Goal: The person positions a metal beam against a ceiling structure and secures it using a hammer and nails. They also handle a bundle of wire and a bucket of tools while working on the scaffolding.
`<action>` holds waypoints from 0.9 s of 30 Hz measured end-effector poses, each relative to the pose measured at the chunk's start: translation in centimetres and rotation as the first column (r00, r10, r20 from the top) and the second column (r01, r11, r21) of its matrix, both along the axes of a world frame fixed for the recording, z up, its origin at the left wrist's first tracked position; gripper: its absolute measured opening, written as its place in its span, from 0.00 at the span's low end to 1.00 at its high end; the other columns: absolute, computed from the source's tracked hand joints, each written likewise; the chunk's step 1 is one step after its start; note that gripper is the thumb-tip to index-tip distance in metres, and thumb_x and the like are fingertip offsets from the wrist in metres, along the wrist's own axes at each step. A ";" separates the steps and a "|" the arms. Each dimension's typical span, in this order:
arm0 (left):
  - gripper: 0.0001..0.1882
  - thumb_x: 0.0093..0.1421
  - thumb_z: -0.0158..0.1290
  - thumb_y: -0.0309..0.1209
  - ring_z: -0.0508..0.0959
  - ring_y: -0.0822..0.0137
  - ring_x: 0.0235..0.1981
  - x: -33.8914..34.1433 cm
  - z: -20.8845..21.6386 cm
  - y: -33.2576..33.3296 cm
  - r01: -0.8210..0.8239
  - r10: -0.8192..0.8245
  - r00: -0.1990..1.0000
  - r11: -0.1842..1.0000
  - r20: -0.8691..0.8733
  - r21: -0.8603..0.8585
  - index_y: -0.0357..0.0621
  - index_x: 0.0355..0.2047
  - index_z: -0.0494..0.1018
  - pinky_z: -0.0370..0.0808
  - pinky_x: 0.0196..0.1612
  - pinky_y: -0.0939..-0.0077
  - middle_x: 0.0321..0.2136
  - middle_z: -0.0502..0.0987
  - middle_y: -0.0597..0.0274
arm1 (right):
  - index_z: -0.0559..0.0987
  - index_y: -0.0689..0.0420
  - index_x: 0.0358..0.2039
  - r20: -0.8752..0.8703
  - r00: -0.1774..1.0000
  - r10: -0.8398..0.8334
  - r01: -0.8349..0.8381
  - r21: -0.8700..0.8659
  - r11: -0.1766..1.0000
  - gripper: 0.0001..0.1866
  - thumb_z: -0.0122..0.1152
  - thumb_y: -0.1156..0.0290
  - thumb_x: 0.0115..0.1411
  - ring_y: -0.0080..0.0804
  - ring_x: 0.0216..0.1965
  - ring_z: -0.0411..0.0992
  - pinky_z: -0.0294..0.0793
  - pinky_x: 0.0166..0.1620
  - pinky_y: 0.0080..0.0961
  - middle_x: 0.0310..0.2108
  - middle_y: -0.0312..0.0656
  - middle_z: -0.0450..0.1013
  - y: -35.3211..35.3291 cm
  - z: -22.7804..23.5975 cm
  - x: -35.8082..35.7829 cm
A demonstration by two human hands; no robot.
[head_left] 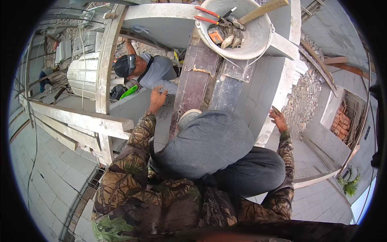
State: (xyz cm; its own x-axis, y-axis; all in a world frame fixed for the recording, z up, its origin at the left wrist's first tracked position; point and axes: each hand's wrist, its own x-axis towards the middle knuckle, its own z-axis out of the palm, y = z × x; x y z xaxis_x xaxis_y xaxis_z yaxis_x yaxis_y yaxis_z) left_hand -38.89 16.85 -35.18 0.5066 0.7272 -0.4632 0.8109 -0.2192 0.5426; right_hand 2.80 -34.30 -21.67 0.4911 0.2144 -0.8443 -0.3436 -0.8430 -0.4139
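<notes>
Wall [267, 90] stands by the spread right hand [278, 119], left hand [158, 99] spread too, and a sudden lean could rock the planks [227, 92], tipping the bucket [259, 33]

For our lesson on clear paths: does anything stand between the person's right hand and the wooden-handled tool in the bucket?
Yes, in part: the near rim of the bucket and its wire handle lie between the right hand and the head of the wooden-handled tool. The tool's shaft sticks out over the rim, uncovered.
</notes>
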 end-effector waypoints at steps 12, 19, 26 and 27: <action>0.45 0.49 0.65 0.28 0.74 0.45 0.54 0.1 1.5 1.7 0.179 -0.191 0.981 0.966 -0.044 -0.187 0.48 0.68 0.60 0.75 0.56 0.60 0.57 0.68 0.41 | 0.61 0.65 0.69 0.011 0.932 0.361 -0.361 0.053 0.931 0.40 0.62 0.58 0.64 0.52 0.61 0.72 0.69 0.63 0.38 0.62 0.61 0.68 6.8 -2.9 -7.2; 0.44 0.50 0.70 0.35 0.74 0.49 0.57 0.7 0.4 0.1 -0.011 0.042 0.979 0.988 0.198 -0.157 0.46 0.66 0.62 0.74 0.58 0.62 0.57 0.71 0.45 | 0.66 0.67 0.66 0.113 0.940 0.322 -0.328 0.041 0.944 0.36 0.62 0.58 0.64 0.54 0.60 0.72 0.71 0.62 0.39 0.60 0.62 0.70 3.8 -4.4 -6.3; 0.27 0.63 0.63 0.44 0.80 0.55 0.49 2.6 3.5 1.4 0.045 0.012 0.965 0.977 0.263 -0.208 0.37 0.54 0.73 0.74 0.53 0.63 0.45 0.80 0.50 | 0.68 0.68 0.64 0.137 0.937 0.322 -0.331 0.048 0.942 0.35 0.63 0.58 0.64 0.52 0.60 0.72 0.72 0.61 0.38 0.59 0.61 0.72 2.6 -4.6 -6.4; 0.25 0.64 0.61 0.45 0.81 0.56 0.47 3.0 5.1 1.4 0.092 -0.050 0.948 0.989 0.314 -0.120 0.36 0.51 0.74 0.74 0.52 0.63 0.42 0.82 0.53 | 0.68 0.68 0.64 0.138 0.938 0.319 -0.327 0.037 0.944 0.35 0.63 0.58 0.64 0.52 0.60 0.72 0.72 0.61 0.38 0.59 0.61 0.72 2.6 -4.5 -6.2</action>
State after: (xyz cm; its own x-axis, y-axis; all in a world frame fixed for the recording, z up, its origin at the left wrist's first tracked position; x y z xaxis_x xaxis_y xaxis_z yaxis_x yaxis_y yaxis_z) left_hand -35.87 18.27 -30.11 0.6881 0.6274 -0.3644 0.5835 -0.1801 0.7919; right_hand -3.45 -31.67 -26.16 0.4905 0.4264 -0.7600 0.0024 -0.8728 -0.4881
